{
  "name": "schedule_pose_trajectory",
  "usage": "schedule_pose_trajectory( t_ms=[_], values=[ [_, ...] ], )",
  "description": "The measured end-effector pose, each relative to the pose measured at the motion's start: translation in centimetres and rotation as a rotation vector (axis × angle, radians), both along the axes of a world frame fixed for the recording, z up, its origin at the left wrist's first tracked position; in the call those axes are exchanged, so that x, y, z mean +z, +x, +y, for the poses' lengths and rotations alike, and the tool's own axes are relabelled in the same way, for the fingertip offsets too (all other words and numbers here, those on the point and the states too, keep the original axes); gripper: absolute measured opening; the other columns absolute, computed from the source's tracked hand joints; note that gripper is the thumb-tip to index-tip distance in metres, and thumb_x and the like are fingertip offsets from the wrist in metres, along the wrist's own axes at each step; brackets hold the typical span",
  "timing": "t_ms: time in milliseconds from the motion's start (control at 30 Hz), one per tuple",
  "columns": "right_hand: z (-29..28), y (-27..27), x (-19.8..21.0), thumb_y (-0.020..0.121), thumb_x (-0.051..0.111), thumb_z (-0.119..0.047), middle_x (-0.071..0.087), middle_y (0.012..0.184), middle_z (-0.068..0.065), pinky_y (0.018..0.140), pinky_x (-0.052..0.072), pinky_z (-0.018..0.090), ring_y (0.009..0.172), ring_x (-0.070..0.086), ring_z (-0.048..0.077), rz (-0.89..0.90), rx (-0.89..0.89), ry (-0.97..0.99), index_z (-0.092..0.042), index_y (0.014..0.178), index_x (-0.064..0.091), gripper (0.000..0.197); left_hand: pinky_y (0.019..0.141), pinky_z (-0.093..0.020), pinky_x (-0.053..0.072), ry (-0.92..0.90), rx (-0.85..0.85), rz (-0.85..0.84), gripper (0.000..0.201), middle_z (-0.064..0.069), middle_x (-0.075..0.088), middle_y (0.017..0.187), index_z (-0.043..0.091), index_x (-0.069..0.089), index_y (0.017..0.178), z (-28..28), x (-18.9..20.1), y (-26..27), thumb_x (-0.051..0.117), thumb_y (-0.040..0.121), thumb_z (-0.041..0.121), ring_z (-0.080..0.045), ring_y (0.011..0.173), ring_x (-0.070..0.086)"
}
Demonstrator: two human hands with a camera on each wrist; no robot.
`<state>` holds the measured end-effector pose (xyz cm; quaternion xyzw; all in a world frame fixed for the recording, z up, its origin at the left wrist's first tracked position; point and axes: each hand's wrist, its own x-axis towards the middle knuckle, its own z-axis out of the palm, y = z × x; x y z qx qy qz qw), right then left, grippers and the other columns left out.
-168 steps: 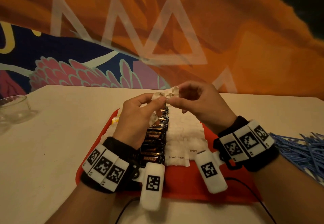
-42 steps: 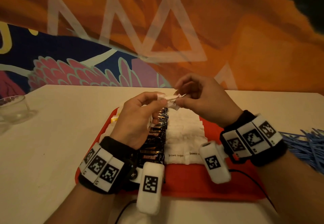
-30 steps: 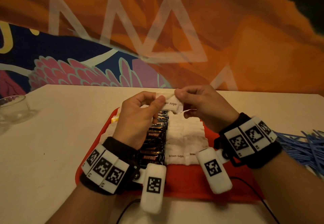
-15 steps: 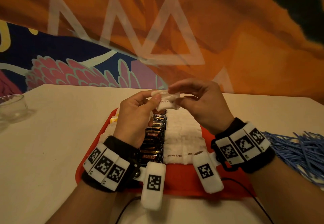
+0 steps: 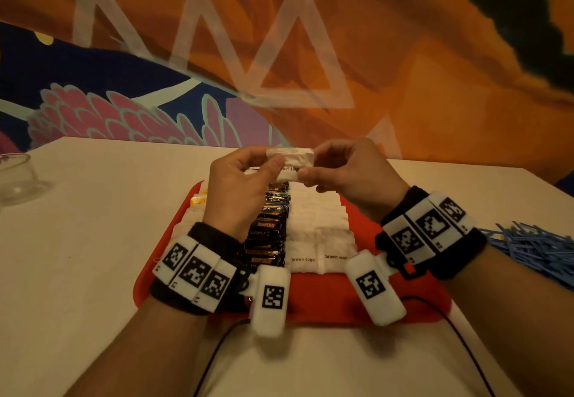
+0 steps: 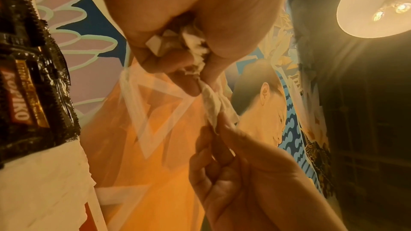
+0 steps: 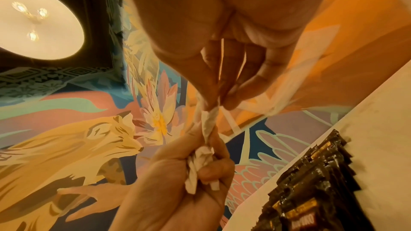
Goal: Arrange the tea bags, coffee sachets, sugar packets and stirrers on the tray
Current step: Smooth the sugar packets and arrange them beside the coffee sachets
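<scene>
Both hands hold one white brown-sugar packet (image 5: 292, 160) in the air above the far end of the red tray (image 5: 326, 297). My left hand (image 5: 267, 164) pinches its left end and keeps more crumpled white packets (image 7: 198, 166) bunched in its palm. My right hand (image 5: 310, 164) pinches the right end between thumb and fingertips. On the tray lie a column of dark coffee sachets (image 5: 268, 229) and a column of white sugar packets (image 5: 316, 229). Yellow-tagged packets (image 5: 198, 201) show at the tray's left, mostly hidden by my left hand.
A heap of blue stirrers (image 5: 534, 250) lies on the table to the right of the tray. A glass bowl (image 5: 15, 176) stands at the far left. The painted wall rises behind the table's far edge. Cables trail from both wrists over the near table.
The packet held between the two hands has been turned and pulled out flatter. Both hands stay above the tray's far end.
</scene>
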<state>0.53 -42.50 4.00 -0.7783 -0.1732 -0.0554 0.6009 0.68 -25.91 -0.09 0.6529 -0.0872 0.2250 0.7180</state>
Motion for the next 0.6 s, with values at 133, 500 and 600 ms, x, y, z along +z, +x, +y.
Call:
schedule_pose_trajectory(
  t_ms=[133, 500, 600],
  values=[
    [-0.6, -0.5, 0.3, 0.076, 0.076, 0.005, 0.069, 0.07, 0.011, 0.053, 0.051, 0.024, 0.059, 0.067, 0.017, 0.152, 0.009, 0.002, -0.008, 0.078, 0.06, 0.021, 0.075, -0.046, 0.06, 0.016, 0.025, 0.032, 0.007, -0.002, 0.074, 0.087, 0.023, 0.074, 0.086, 0.3, 0.0, 0.1, 0.077, 0.086, 0.016, -0.028, 0.083, 0.073],
    [-2.4, -2.3, -4.2, 0.086, 0.068, 0.006, 0.069, 0.073, 0.014, 0.055, 0.055, 0.022, 0.057, 0.067, 0.013, 0.627, 0.038, -0.348, 0.002, 0.095, 0.059, 0.013, 0.048, -0.021, 0.041, -0.102, -0.001, 0.141, 0.003, 0.004, 0.067, 0.079, 0.016, 0.069, 0.095, 0.8, 0.6, -0.2, 0.067, 0.094, 0.014, -0.007, 0.06, 0.054],
    [-1.8, -2.3, -4.7, 0.087, 0.068, 0.004, 0.07, 0.072, 0.014, 0.053, 0.054, 0.022, 0.059, 0.068, 0.014, 0.636, 0.05, -0.413, -0.001, 0.092, 0.058, 0.012, 0.048, -0.021, 0.04, -0.109, -0.01, 0.158, 0.003, 0.003, 0.067, 0.081, 0.016, 0.068, 0.094, 0.8, 0.5, -0.1, 0.067, 0.094, 0.014, -0.008, 0.06, 0.053]
  ],
)
